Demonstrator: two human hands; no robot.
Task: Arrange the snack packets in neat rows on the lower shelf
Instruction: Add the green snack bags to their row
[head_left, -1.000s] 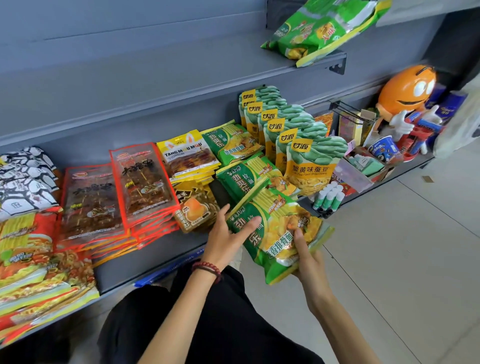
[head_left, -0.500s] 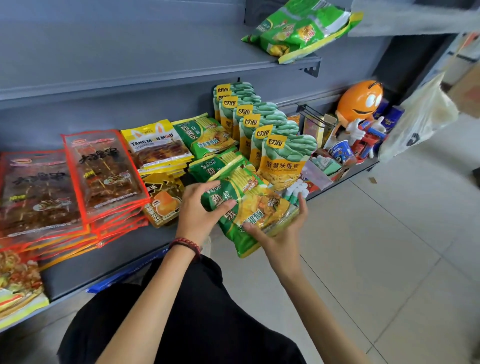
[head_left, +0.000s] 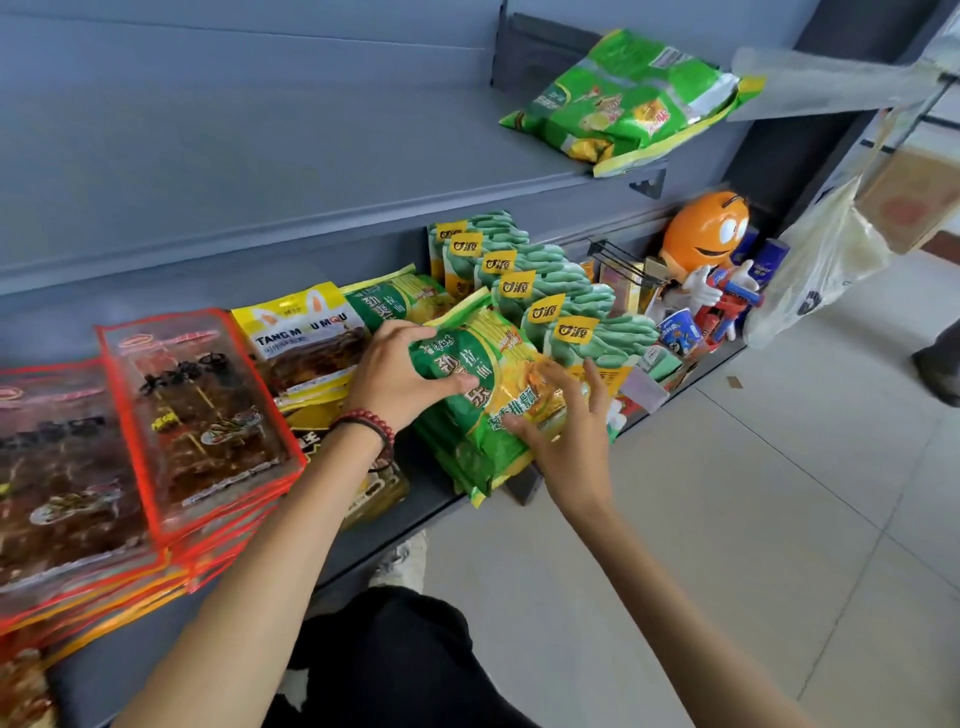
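A green and yellow noodle packet (head_left: 483, 387) lies on a stack of like packets at the front of the lower shelf (head_left: 415, 504). My left hand (head_left: 395, 376) grips its upper left edge, thumb across the front. My right hand (head_left: 566, 431) rests on its lower right part with fingers spread and nearly straight. Another green packet (head_left: 395, 304) lies behind it. A row of upright pale green packets with yellow tags (head_left: 550, 306) stands to the right. Yellow packets (head_left: 306, 338) and red-edged clear packets (head_left: 202, 415) lie to the left.
A green chip bag (head_left: 634, 104) sits on the upper shelf (head_left: 260, 218). An orange candy figure (head_left: 706, 234) with small boxes and cups stands at the shelf's right end. A white plastic bag (head_left: 821, 270) hangs at right. Tiled floor (head_left: 727, 519) spreads to the right, with someone's shoe (head_left: 935, 371) at its edge.
Both hands carried the green noodle packet up from above the floor onto the stack on the lower shelf. The right hand shifted from under its edge onto its front.
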